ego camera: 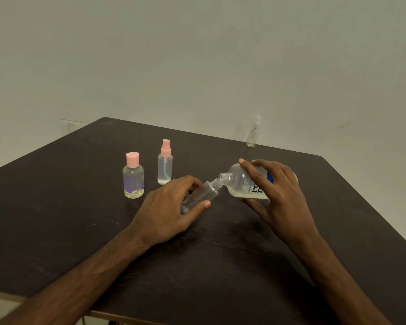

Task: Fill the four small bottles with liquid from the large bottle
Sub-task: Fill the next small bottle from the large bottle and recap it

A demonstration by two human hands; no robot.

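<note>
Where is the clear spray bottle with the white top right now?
Head view: the clear spray bottle stands upright at the table's far edge, right of centre, beyond the large bottle in the right hand.

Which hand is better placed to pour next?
The right hand: it grips the large bottle, tilted with its open mouth at the neck of the small bottle. The left hand only holds that one.
</note>
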